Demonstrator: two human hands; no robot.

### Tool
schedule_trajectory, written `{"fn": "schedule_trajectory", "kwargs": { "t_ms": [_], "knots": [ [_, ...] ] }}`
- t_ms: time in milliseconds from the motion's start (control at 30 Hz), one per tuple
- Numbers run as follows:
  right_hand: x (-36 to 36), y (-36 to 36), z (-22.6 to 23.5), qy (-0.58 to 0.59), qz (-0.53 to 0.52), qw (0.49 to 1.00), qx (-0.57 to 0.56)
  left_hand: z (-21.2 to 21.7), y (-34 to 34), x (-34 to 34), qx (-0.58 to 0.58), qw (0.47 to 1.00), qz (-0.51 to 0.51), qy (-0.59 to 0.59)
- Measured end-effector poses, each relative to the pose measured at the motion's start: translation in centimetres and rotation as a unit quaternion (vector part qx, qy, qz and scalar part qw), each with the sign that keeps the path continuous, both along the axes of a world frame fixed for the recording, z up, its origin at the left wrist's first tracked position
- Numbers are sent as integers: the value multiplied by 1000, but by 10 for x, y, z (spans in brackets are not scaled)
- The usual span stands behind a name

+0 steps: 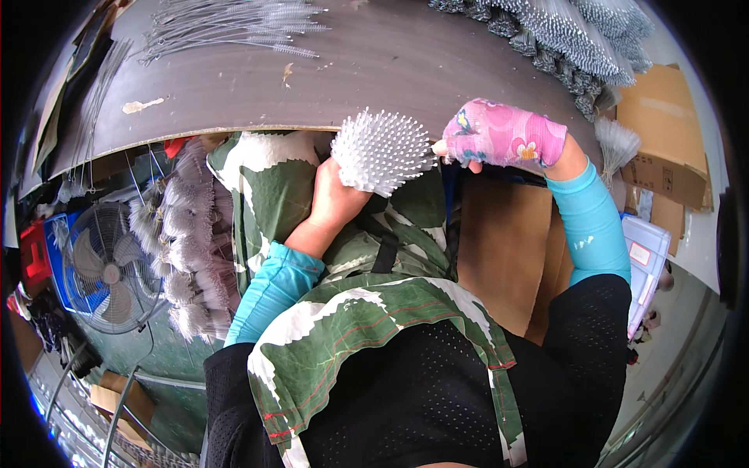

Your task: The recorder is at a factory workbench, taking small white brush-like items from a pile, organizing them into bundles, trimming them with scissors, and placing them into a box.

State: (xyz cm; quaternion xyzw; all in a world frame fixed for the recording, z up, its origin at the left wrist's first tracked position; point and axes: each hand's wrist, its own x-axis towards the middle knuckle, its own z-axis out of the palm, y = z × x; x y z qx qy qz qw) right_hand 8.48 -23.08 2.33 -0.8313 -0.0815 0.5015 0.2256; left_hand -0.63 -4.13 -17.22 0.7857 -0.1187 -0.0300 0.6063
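My left hand (335, 199), bare, grips a white spiky brush head (381, 152) with many stiff bristles pointing outward, held just under the near edge of the brown worktable (374, 70). My right hand (499, 134) wears a pink flowered glove and is closed close to the right side of the brush head, fingertips touching or nearly touching its bristles; what it pinches is too small to tell. Both forearms wear turquoise sleeves. A green and white leaf-patterned apron covers my lap.
Thin wire bristle stems (234, 23) lie at the table's far left. A heap of finished grey twisted brushes (577, 39) lies at the far right. More fluffy grey brushes (187, 242) pile at my left beside a floor fan (105, 269). Cardboard boxes (663, 132) stand at right.
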Motion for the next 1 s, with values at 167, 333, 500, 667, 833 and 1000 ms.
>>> {"fn": "schedule_trajectory", "kwargs": {
  "t_ms": [167,333,500,667,833,1000],
  "knots": [
    [0,8,7,-11,29,999,-23,0,-1,0,-22,1000,12,10],
    [-4,-10,-5,-32,-45,998,23,4,1,1,-20,1000,5,13],
    [-58,-4,-22,-3,-274,919,284,41,12,3,-112,986,-38,114],
    [-110,25,-61,-246,-419,797,360,60,22,5,-157,966,-104,175],
    [-128,41,-78,-248,-558,685,397,49,6,-15,-93,992,78,46],
    [-139,33,-68,-259,-501,733,380,99,24,-45,-11,971,13,-239]
  ]
}}
